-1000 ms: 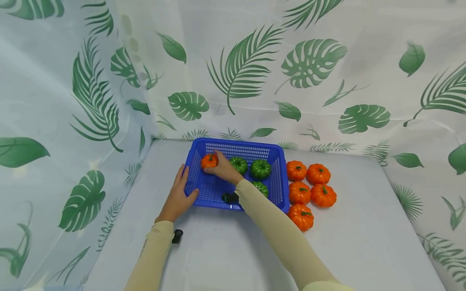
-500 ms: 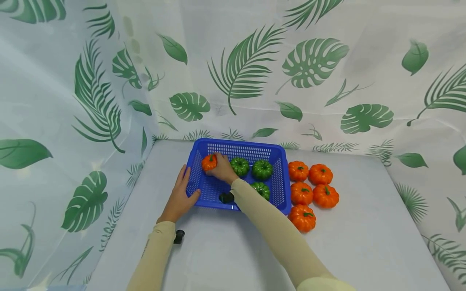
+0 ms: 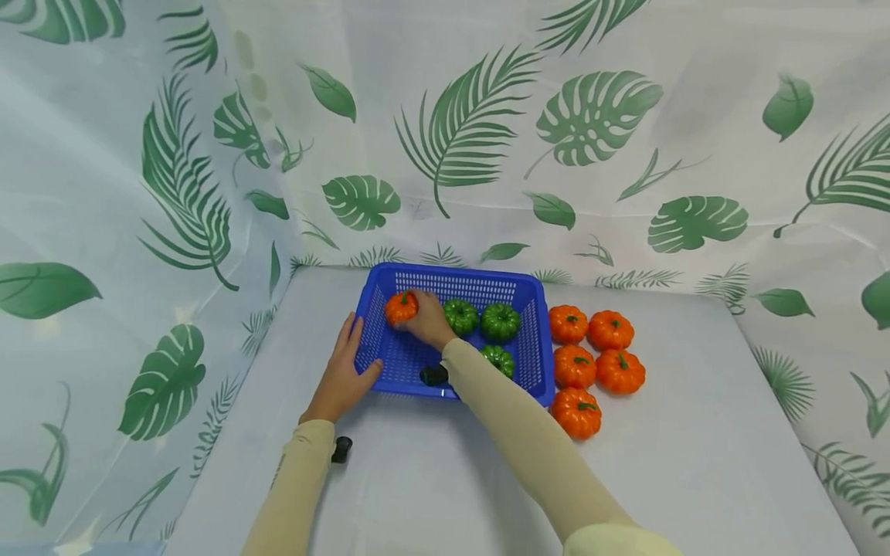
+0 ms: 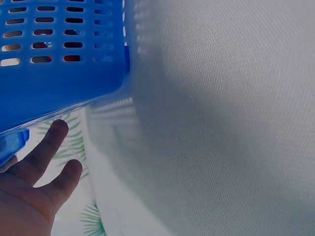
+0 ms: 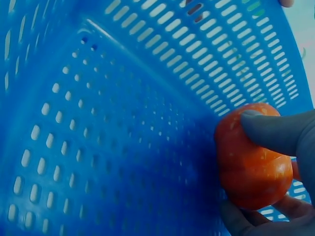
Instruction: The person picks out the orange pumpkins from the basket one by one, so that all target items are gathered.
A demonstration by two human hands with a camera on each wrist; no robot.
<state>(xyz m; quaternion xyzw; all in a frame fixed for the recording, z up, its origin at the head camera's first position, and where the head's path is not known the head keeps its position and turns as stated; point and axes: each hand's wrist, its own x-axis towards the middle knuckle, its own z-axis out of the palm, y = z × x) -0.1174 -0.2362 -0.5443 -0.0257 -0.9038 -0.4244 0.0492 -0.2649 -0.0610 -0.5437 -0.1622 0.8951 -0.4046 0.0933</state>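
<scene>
My right hand (image 3: 429, 320) reaches into the blue plastic basket (image 3: 445, 391) and grips a small orange pumpkin (image 3: 399, 310) near its back left corner. In the right wrist view the thumb lies across the pumpkin (image 5: 253, 162) and other fingers curl beneath it, close to the perforated basket wall. Several green pumpkins (image 3: 500, 322) sit in the right part of the basket; one is partly covered by my right forearm. My left hand (image 3: 341, 378) rests at the basket's front left corner, fingers extended along the left rim. The left wrist view shows its fingers spread beside the basket wall (image 4: 59, 88).
Several orange pumpkins (image 3: 574, 366) stand on the white table (image 3: 702, 432) just right of the basket. A white curtain (image 3: 480, 93) with green leaf prints hangs behind the table and along its sides. Both wrists carry small black devices.
The right hand has shifted slightly within the basket, still holding the orange pumpkin at its left end. Left hand, basket and other pumpkins look the same.
</scene>
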